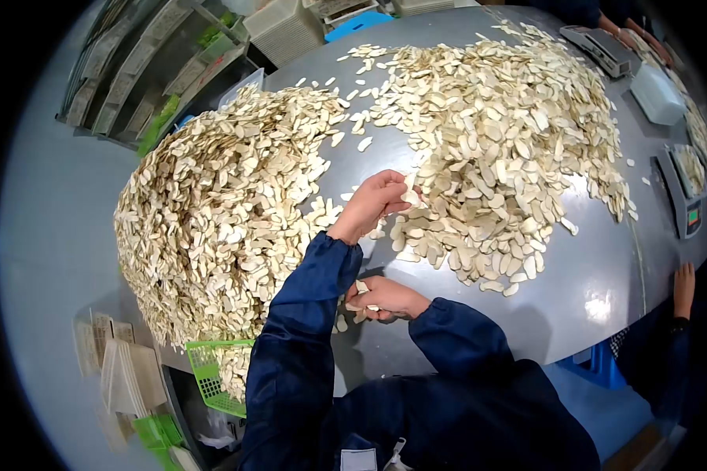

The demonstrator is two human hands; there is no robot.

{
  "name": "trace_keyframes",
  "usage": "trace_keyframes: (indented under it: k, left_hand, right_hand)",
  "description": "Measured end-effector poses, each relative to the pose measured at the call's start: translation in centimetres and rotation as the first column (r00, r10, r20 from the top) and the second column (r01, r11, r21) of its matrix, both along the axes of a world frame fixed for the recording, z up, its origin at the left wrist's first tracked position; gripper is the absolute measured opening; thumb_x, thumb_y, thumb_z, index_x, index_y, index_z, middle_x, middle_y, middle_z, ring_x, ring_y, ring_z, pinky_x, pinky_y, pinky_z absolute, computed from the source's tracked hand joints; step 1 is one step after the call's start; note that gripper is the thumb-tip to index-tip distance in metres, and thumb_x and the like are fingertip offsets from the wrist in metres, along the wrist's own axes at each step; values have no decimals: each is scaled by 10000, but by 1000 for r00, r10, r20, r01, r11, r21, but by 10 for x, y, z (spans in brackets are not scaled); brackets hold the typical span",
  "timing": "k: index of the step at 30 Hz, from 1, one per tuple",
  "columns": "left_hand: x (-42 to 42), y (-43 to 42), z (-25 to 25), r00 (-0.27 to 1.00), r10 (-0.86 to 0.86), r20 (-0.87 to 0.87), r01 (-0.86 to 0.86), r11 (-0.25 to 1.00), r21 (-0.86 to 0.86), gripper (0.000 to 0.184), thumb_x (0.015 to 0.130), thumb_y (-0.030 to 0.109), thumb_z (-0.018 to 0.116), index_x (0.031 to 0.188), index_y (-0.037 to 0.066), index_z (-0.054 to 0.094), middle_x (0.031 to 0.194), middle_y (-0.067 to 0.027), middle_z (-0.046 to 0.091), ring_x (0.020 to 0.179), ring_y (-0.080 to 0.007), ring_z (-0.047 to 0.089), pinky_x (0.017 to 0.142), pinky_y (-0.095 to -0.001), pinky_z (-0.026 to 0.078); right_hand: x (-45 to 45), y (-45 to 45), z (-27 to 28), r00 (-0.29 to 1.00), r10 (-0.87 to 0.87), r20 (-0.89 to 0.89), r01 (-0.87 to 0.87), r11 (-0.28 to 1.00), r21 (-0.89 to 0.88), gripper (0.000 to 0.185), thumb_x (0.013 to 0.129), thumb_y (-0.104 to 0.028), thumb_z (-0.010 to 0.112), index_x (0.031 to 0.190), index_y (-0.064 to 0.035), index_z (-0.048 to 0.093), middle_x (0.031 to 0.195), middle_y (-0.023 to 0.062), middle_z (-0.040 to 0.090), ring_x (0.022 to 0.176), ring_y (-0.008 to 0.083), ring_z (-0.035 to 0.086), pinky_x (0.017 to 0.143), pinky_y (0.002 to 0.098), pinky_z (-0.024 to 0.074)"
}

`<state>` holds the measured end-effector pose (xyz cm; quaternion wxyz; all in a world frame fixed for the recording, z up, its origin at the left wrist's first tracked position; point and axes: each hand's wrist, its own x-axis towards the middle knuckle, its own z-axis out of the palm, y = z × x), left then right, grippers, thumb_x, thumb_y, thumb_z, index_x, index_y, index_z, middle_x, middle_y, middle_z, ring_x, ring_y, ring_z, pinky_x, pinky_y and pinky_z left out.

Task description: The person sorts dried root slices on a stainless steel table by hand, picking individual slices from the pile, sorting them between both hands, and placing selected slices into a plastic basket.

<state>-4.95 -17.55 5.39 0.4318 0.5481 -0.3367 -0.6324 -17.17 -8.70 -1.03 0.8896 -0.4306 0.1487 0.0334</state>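
Note:
Dried, pale cream oblong slices, perhaps of a root, lie in two big heaps on the grey metal table [385, 345]. My left hand [369, 206] is closed in a pinch on a pale slice [409, 191], at the near left edge of the right heap [495, 141]. Closer to my body, my right hand [390, 298] is closed around several slices [360, 297], partly hidden by its fingers. The left heap [220, 204] spreads beyond my left forearm. A few loose slices lie on the metal between the heaps.
A green plastic basket [204, 377] with slices stands by the left heap's near end. Scales [685, 192] and a whitish plastic tub [657, 94] stand at the right. Another person's hand [684, 286] rests at the right edge. Stacked white trays [287, 35] are behind the table.

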Motion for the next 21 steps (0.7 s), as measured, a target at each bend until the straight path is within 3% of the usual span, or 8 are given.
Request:
trace_keyframes:
  k: [1,4,5,14,17,20,21]
  left_hand:
    - [4,3,-1,999,12,-36,-12,1000,-6,143,919,35,506,1058,4,500,1052,-63,599,867,-91,608,852,-214,517]
    - [11,10,8,999,3,38,-2,999,-34,215,920,5,484,1133,-19,464,1122,-111,595,995,-143,613,874,-235,522]
    - [7,13,12,997,70,-40,-71,997,-35,275,908,-29,478,1180,-39,440,1131,-133,591,1069,-194,603,901,-248,515]
    - [3,30,33,996,58,-67,-64,994,-92,311,900,-32,488,1205,-50,432,1170,-165,575,1092,-230,597,931,-275,503]
    - [9,43,33,998,60,33,-58,997,-53,282,911,24,506,1184,-38,467,1113,-139,615,1032,-188,620,863,-268,513]
    - [12,68,44,915,13,404,4,999,-41,233,912,84,540,1118,-25,536,1002,-89,656,907,-124,631,767,-248,496]
    - [12,76,44,891,-14,453,43,998,-53,210,905,95,556,1080,-21,562,964,-71,662,856,-105,620,735,-235,477]
  right_hand:
    - [0,1,2,1000,1,-21,-1,1000,-13,255,835,-206,629,1016,-36,575,762,26,579,507,58,465,397,199,321]
    - [1,1,1,1000,6,-27,-7,1000,-22,262,838,-212,628,1020,-32,573,761,25,580,507,53,464,397,195,318]
    - [2,1,-3,1000,18,-11,-18,1000,0,269,841,-213,626,1034,-35,570,762,23,585,505,49,465,397,191,318]
    - [2,2,-4,1000,-14,-27,14,1000,-9,247,858,-192,563,1044,-29,564,757,28,597,505,50,482,393,186,318]
    - [4,1,-14,959,-284,5,283,957,58,275,905,-242,544,1078,-27,549,816,59,611,557,73,533,391,193,341]
    - [-1,-6,-14,794,-600,100,539,770,341,388,960,-363,477,1147,-26,521,927,106,622,646,134,599,402,210,389]
    - [1,-9,-24,755,-643,127,518,704,486,499,982,-459,382,1209,-27,486,1027,135,612,734,190,632,428,234,434]
